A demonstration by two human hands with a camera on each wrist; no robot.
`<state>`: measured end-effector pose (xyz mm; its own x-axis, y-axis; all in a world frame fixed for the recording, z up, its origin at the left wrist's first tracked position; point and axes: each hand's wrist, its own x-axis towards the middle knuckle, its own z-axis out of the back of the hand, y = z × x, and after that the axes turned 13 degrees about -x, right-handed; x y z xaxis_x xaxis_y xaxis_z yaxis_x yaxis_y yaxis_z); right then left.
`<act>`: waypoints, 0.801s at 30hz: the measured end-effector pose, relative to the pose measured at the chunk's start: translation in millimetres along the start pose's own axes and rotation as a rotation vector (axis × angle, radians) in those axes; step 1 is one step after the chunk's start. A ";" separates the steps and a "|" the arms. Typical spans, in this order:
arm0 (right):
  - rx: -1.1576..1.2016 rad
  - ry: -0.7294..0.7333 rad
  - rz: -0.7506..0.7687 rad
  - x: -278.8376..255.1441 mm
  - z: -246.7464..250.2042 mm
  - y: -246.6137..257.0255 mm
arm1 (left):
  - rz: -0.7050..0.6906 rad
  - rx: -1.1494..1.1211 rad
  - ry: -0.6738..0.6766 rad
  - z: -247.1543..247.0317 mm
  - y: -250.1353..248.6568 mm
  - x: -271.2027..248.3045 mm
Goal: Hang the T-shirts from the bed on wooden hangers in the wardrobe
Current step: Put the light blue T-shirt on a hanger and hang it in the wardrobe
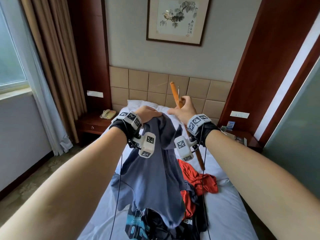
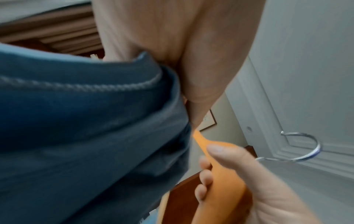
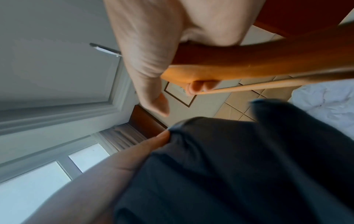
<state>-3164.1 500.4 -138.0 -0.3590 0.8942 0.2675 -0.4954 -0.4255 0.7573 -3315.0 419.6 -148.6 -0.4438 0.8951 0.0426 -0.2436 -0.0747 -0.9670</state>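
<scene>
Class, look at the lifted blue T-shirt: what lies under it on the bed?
Under the blue T-shirt lie a black printed T-shirt and an orange one on the bed. Anything beneath its hanging folds is hidden.

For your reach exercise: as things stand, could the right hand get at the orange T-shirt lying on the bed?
Probably not yet. The right hand grips the wooden hanger, so it is occupied. The orange T-shirt lies uncovered on the bed just below it; freeing the hand would likely leave the way open.
</scene>
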 end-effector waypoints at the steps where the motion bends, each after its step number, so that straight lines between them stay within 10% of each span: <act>1: 0.021 0.052 0.022 -1.3 2.1 2.1 | 0.007 -0.006 0.025 -1.9 -3.4 -0.6; 7: -0.004 0.331 0.036 -7.8 13.9 8.0 | 0.009 -0.101 0.074 -8.2 -13.4 2.0; 16: 0.304 0.145 -0.110 3.3 12.1 -3.5 | 0.168 0.023 0.282 -1.0 0.6 1.8; 24: 0.237 0.107 -0.144 12.3 15.1 -11.2 | 0.061 -0.245 0.095 -8.5 -4.1 8.4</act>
<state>-3151.1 518.3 -134.2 -0.3862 0.9177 0.0928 -0.3532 -0.2401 0.9042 -3310.3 431.2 -146.4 -0.3652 0.9304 -0.0307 0.0022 -0.0321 -0.9995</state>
